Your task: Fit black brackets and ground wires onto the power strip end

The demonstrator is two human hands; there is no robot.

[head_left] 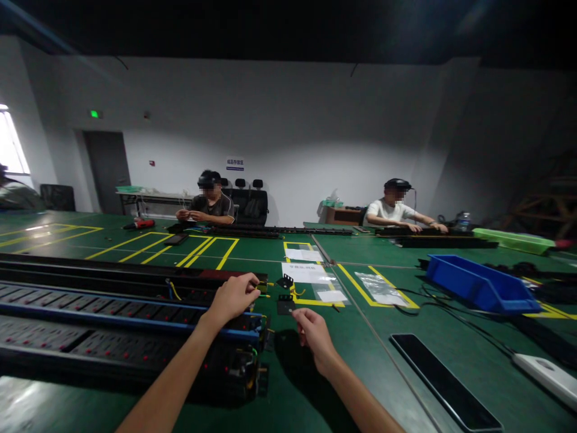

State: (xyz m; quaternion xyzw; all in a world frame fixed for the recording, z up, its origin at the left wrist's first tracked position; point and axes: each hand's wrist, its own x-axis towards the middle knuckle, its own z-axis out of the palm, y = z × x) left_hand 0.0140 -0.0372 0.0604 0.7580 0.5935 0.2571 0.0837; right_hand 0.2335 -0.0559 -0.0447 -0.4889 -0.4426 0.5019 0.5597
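Observation:
Several long black socket strips (130, 341) lie side by side at the left, with wires showing at their right ends. My left hand (234, 296) rests over the right end of a rear strip, its fingers bent together at that end; what they grip is too small to name. To the right, my right hand (312, 335) has its thumb and forefinger pinched at the lower edge of a small black metal plate (285, 307). A second black bracket (285, 281) with a yellow-green wire lies just behind that plate.
A large phone (444, 382), a white power strip (547, 376), black cables and a blue bin (480, 284) occupy the right side. Papers (304, 272) and yellow tape mark the green table. Two people work across it; a red tool (139, 224) lies far left.

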